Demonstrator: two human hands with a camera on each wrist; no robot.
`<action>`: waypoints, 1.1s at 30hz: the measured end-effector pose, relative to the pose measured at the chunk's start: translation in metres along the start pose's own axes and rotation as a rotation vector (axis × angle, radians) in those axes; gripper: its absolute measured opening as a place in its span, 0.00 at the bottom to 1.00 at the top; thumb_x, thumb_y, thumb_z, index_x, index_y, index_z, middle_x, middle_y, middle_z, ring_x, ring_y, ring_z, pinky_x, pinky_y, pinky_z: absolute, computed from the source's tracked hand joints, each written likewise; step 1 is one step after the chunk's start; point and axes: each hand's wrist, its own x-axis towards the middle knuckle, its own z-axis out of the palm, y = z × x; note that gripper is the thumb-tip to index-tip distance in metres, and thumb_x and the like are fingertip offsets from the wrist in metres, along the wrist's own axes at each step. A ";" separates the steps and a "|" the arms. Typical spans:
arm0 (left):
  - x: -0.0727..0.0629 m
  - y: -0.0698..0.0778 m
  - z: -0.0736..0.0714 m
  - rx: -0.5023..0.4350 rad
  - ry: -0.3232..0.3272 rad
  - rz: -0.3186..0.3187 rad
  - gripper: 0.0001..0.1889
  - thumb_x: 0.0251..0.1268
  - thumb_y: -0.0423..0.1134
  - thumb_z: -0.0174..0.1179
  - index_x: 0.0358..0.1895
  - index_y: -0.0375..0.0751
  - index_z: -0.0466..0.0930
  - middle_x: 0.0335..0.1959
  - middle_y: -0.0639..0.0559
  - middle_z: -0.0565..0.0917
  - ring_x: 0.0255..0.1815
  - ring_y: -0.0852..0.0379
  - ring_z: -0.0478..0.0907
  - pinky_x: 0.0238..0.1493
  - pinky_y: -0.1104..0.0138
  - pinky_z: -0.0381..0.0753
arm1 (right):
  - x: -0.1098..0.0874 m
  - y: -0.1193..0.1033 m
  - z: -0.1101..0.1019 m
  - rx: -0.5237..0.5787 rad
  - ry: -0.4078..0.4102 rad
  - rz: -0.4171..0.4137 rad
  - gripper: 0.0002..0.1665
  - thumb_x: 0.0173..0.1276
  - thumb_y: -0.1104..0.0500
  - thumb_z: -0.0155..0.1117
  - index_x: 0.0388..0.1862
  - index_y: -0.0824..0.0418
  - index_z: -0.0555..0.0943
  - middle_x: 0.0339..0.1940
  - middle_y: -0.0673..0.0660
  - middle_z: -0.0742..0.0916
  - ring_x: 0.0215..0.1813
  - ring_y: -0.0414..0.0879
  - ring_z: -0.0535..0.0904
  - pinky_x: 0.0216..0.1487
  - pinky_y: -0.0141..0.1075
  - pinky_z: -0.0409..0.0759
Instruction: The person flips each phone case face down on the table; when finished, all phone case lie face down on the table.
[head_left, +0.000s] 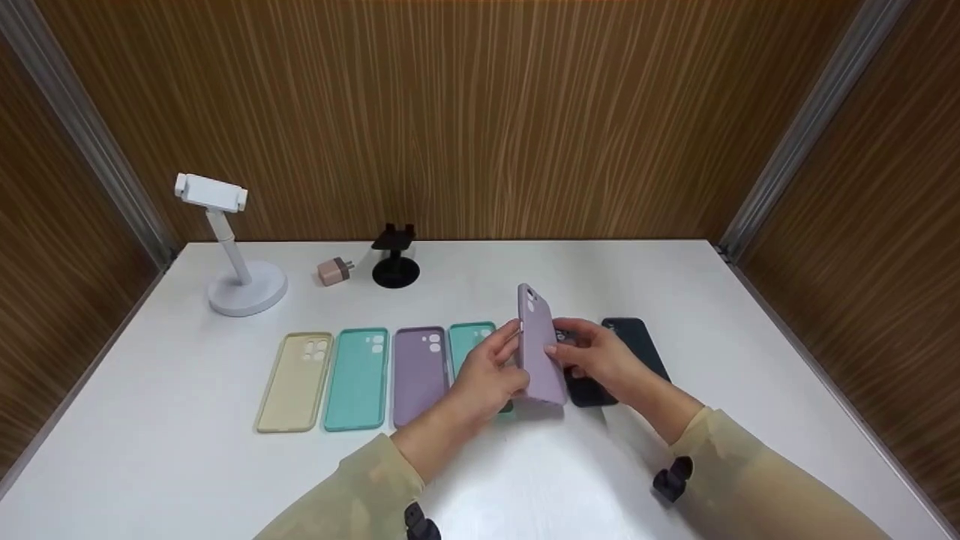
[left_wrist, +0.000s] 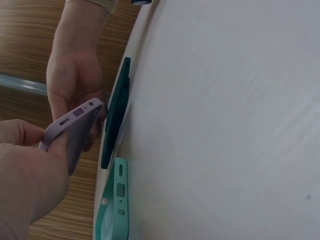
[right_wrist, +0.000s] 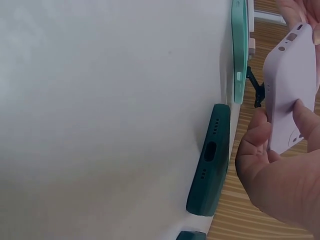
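Note:
Both hands hold a lilac phone case [head_left: 541, 367] tilted up on edge above the table. My left hand [head_left: 484, 379] grips its left side, thumb near the lower edge. On the other side my right hand [head_left: 606, 364] pinches it, its thumb on the lilac back in the right wrist view. The bottom edge with port cutouts shows in the left wrist view; its inner side [left_wrist: 80, 137] is shaded, and I cannot tell whether a phone sits in it. Beneath the hands lie a partly hidden teal case [head_left: 469, 337] and a dark case [head_left: 592, 394].
Left of the hands, a beige case [head_left: 292, 390], a teal case [head_left: 356, 390] and a purple case [head_left: 418, 375] lie in a row. Another dark case [head_left: 637, 341] lies right. Behind stand a white phone stand [head_left: 247, 289], a pink charger plug [head_left: 334, 271] and a black stand [head_left: 395, 271].

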 end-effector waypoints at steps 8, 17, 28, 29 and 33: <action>0.009 -0.002 -0.008 0.127 0.091 0.014 0.36 0.62 0.20 0.64 0.76 0.37 0.71 0.67 0.39 0.80 0.57 0.48 0.84 0.55 0.60 0.86 | 0.000 0.001 -0.001 -0.037 0.034 0.017 0.41 0.74 0.50 0.74 0.81 0.56 0.70 0.60 0.62 0.83 0.53 0.53 0.78 0.54 0.41 0.80; 0.023 -0.006 -0.011 0.318 0.225 -0.026 0.24 0.65 0.27 0.72 0.64 0.40 0.81 0.52 0.47 0.84 0.46 0.53 0.82 0.47 0.64 0.86 | 0.003 0.004 0.000 -0.082 0.088 0.018 0.39 0.74 0.53 0.74 0.80 0.55 0.71 0.51 0.60 0.86 0.49 0.52 0.80 0.49 0.38 0.79; 0.027 -0.011 -0.015 0.403 0.244 -0.010 0.23 0.64 0.27 0.71 0.62 0.39 0.80 0.44 0.49 0.84 0.40 0.55 0.83 0.45 0.65 0.85 | 0.003 0.006 -0.001 -0.118 0.103 -0.021 0.39 0.73 0.58 0.75 0.79 0.59 0.72 0.50 0.60 0.88 0.46 0.51 0.82 0.44 0.38 0.79; 0.027 -0.012 -0.016 0.412 0.242 -0.011 0.24 0.64 0.27 0.71 0.63 0.39 0.80 0.44 0.49 0.84 0.40 0.55 0.83 0.45 0.65 0.85 | 0.003 0.006 -0.001 -0.122 0.106 -0.022 0.39 0.73 0.58 0.75 0.79 0.59 0.72 0.49 0.60 0.88 0.45 0.51 0.82 0.44 0.38 0.79; 0.028 -0.014 -0.018 0.450 0.244 -0.023 0.25 0.65 0.28 0.71 0.65 0.40 0.78 0.42 0.50 0.84 0.41 0.55 0.83 0.46 0.64 0.85 | 0.004 0.006 0.000 -0.132 0.106 -0.027 0.38 0.73 0.59 0.74 0.79 0.59 0.73 0.47 0.60 0.88 0.44 0.52 0.82 0.42 0.37 0.78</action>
